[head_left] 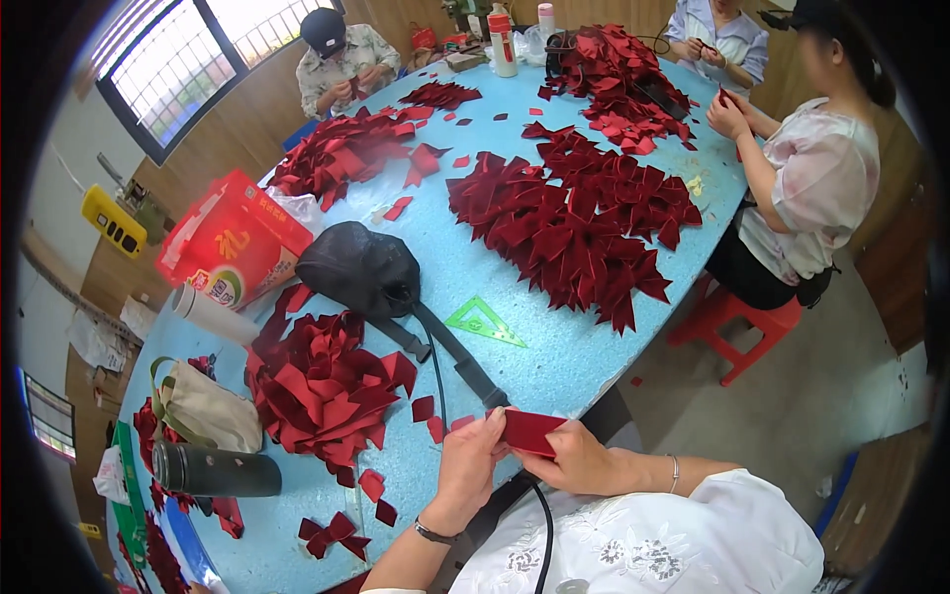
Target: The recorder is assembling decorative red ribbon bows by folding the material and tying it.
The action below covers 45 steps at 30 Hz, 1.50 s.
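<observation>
Between my two hands, just off the table's near edge, is a flat dark red strip of ribbon or fabric (532, 432). The fingers of my left hand (472, 455) are closed on its left end. My right hand (572, 457) pinches it from below, thumb on top. On the table to the left of my hands lies a heap of cut red pieces (327, 386). A few small red scraps (372, 484) and one finished-looking red bow (333, 536) rest nearer to me. Beyond my hands spreads a large pile of red bows (569, 233).
A black bag (358, 267) with straps and a cable reaches toward my hands. A green set square (485, 322) lies beside it. At left are a dark bottle (218, 469), a beige pouch (206, 408) and a red gift bag (233, 238). Several people work around the blue table (435, 287).
</observation>
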Tool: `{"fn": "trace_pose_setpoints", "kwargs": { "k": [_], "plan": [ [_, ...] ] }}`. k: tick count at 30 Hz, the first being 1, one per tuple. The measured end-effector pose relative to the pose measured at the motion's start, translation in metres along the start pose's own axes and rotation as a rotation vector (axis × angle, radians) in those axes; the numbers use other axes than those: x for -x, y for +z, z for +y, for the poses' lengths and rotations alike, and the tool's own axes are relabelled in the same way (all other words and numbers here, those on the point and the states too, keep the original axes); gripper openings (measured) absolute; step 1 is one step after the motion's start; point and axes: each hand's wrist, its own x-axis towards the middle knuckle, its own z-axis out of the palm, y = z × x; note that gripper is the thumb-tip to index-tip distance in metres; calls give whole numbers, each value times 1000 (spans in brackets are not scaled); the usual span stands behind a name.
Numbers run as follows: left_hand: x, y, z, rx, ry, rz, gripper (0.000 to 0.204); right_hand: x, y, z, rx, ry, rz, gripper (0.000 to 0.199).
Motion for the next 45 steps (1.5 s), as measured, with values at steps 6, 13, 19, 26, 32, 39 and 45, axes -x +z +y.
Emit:
{"fn": "trace_pose_setpoints", "kwargs": {
  "k": [6, 13, 19, 26, 32, 39, 45],
  "plan": [
    [8, -18, -1, 41, -9, -10, 27, -1, 18, -12, 250, -83, -83, 14],
    [6, -26, -7, 90, -12, -8, 26, 1, 31, -9, 408, -264, 11, 24],
    [-12, -34, -24, 237, 48, -15, 24, 3, 43, 6, 296, -224, 105, 30],
    [-19, -28, -40, 255, 52, -21, 26, 14, 46, 31, 258, -239, 163, 34],
    [-25, -19, -48, 216, -9, -24, 26, 25, 40, 43, 409, -302, 137, 44],
    [-34, -16, -49, 66, -53, -9, 23, 20, 26, 50, 535, -302, 99, 32],
    [-50, -6, -38, 85, 9, -25, 22, 17, 15, 54, 637, -341, 124, 46]
  ]
}}
